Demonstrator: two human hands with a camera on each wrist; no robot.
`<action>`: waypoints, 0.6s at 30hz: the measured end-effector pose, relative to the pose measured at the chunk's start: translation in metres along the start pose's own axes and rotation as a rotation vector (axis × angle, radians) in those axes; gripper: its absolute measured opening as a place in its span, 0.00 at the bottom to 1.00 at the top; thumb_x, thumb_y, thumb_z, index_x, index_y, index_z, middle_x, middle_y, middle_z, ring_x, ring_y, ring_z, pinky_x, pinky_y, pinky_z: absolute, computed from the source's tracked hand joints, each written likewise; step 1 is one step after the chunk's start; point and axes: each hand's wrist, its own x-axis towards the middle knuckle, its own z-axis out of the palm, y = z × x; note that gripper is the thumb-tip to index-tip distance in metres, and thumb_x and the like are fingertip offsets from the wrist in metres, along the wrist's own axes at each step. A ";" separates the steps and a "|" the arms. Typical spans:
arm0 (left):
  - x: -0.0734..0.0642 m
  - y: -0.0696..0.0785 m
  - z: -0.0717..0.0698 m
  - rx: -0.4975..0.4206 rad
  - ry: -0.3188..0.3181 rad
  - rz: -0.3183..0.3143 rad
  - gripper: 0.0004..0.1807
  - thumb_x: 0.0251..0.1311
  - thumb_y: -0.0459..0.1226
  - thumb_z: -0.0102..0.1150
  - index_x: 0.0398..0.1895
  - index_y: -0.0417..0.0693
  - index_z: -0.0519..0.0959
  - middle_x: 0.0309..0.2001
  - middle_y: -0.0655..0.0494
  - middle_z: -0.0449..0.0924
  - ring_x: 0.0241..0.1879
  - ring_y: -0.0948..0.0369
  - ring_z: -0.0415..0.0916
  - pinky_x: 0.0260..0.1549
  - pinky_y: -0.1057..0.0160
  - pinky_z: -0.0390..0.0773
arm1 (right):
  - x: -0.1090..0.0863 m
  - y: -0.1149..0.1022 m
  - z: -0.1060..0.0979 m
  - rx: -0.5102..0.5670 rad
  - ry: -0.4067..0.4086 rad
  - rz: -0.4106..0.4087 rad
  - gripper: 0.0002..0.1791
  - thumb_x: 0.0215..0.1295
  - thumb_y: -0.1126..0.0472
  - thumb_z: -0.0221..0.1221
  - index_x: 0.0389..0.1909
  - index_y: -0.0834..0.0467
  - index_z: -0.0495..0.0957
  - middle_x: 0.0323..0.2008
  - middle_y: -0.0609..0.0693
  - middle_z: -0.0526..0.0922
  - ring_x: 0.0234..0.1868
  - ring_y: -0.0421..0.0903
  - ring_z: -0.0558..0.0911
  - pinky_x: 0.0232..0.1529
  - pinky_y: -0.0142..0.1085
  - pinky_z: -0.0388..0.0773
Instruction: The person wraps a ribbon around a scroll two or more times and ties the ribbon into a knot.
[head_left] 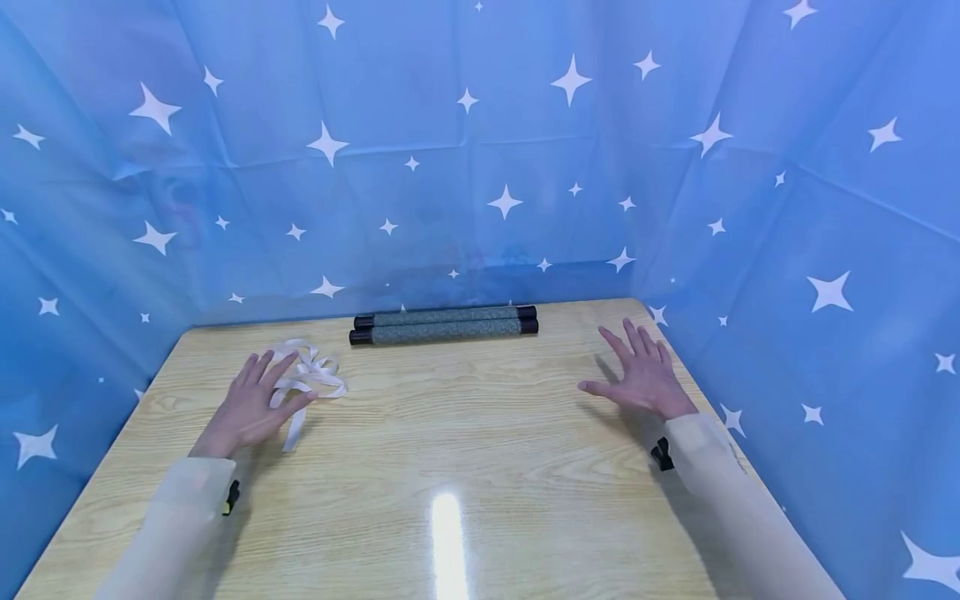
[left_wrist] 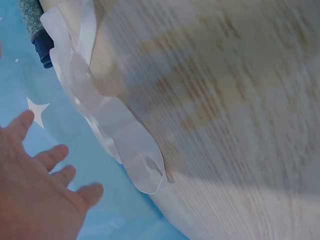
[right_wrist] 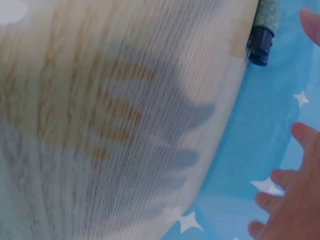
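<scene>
A: What does the left hand [head_left: 255, 408] have?

B: Nothing — its fingers are spread, thumb well out, above the table [head_left: 480, 433] near ten o'clock. The ribbon [left_wrist: 112, 120] lies loosely looped just beside it, toward eleven; from the head view the hand covers part of it, so I can't trace both ends.

A: Touching?

B: No, the left wrist view shows a gap between fingers and ribbon.

A: And the right hand [head_left: 643, 379]?

B: Near two o'clock, fingers spread too, holding nothing (its own wrist view cuts it off at the edge).

A: The rods [head_left: 446, 331]?

B: Two, side by side at twelve. The front one partly hides the rear — I can't tell whether they're joined. Each wrist view crops them to a dark-tipped end.

A: That black thing [head_left: 662, 455] by the right cuff [head_left: 686, 429]?

B: Too small to make out.
</scene>
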 end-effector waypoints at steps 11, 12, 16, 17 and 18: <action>-0.004 -0.003 -0.001 -0.029 0.022 0.143 0.34 0.69 0.40 0.63 0.73 0.35 0.66 0.77 0.32 0.56 0.76 0.32 0.50 0.68 0.28 0.59 | -0.011 -0.012 0.008 0.084 -0.053 -0.080 0.62 0.52 0.23 0.66 0.83 0.43 0.49 0.83 0.60 0.41 0.81 0.68 0.46 0.71 0.75 0.51; -0.005 -0.003 0.000 -0.035 0.018 0.158 0.32 0.67 0.35 0.63 0.73 0.35 0.67 0.76 0.32 0.58 0.76 0.32 0.51 0.68 0.29 0.59 | -0.012 -0.014 0.009 0.099 -0.058 -0.087 0.62 0.52 0.24 0.66 0.82 0.43 0.49 0.84 0.59 0.41 0.81 0.68 0.46 0.70 0.75 0.52; -0.009 -0.004 0.002 -0.051 0.004 0.226 0.33 0.57 0.22 0.55 0.70 0.35 0.71 0.74 0.34 0.62 0.74 0.33 0.57 0.62 0.36 0.71 | -0.017 -0.021 0.011 0.148 -0.071 -0.120 0.62 0.51 0.25 0.68 0.82 0.40 0.49 0.84 0.56 0.41 0.81 0.68 0.48 0.68 0.76 0.54; -0.010 -0.004 0.003 -0.047 0.007 0.243 0.34 0.54 0.20 0.53 0.69 0.36 0.72 0.74 0.35 0.63 0.73 0.33 0.59 0.58 0.41 0.74 | -0.018 -0.023 0.012 0.158 -0.073 -0.126 0.62 0.51 0.26 0.69 0.82 0.40 0.49 0.84 0.56 0.41 0.81 0.68 0.48 0.68 0.77 0.55; -0.010 -0.004 0.004 -0.038 0.010 0.259 0.34 0.52 0.18 0.52 0.68 0.36 0.73 0.74 0.35 0.64 0.73 0.34 0.60 0.53 0.45 0.75 | -0.019 -0.024 0.012 0.169 -0.075 -0.129 0.62 0.51 0.26 0.69 0.82 0.39 0.49 0.84 0.55 0.41 0.81 0.68 0.48 0.68 0.77 0.55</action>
